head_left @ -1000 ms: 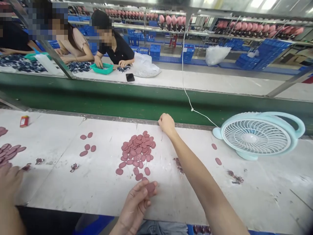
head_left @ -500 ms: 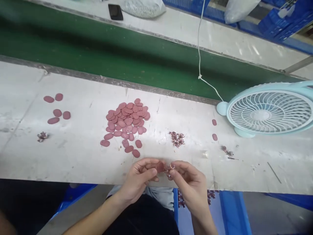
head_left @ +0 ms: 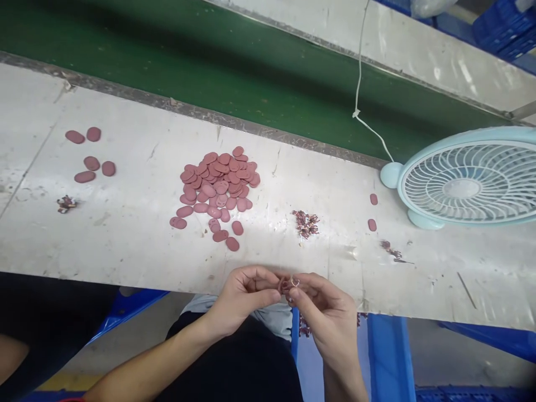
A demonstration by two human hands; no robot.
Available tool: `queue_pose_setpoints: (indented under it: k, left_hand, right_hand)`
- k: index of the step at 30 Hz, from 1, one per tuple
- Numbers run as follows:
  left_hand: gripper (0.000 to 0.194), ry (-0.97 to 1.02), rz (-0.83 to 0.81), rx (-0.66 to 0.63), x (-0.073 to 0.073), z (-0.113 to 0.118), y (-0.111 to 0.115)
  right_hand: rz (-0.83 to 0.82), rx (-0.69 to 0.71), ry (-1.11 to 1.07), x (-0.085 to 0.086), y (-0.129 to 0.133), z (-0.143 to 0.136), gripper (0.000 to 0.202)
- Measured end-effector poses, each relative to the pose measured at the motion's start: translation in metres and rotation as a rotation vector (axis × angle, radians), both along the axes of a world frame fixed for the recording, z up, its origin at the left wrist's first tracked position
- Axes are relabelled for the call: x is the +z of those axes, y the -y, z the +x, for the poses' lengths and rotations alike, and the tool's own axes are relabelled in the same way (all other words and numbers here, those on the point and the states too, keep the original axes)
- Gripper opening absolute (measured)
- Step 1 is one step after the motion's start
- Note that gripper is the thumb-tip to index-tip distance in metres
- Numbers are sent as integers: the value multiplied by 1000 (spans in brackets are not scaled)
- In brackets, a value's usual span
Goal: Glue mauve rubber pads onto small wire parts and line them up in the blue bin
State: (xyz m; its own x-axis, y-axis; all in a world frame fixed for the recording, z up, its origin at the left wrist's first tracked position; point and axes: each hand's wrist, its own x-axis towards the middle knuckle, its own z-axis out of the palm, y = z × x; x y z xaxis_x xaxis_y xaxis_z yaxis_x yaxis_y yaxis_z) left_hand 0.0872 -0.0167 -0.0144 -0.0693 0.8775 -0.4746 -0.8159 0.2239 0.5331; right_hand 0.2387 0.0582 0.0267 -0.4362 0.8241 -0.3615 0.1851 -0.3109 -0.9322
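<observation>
My left hand pinches a dusky-red oval piece, turned so that its edge and underside show; fingers cover part of it. Close against it, my right hand grips a small dark-red part with a shiny metal loop. Whether the two pieces are joined cannot be made out. Beyond my hands on the white table lies a heap of matching red ovals. Right of the heap is a cluster of small dark-red parts with metal bits.
A pale-blue fan stands at the right, its white cord crossing the green belt. Several ovals and a small parts cluster lie left. A blue bin sits below the table edge. Someone's arm shows lower left.
The oval piece has turned from showing its flat face to being nearly edge-on, and my hands have drawn closer together. The view has tilted downward.
</observation>
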Motion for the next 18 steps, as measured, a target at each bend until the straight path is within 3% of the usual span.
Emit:
queue_pose_setpoints:
  k: [11, 18]
  left_hand:
    - [4, -96, 39, -13, -2, -2, -2]
    - [4, -89, 16, -14, -2, 0, -3]
  right_hand:
    - [-7, 5, -1, 2, -4, -6, 12]
    - [150, 21, 96, 3, 1, 0, 18]
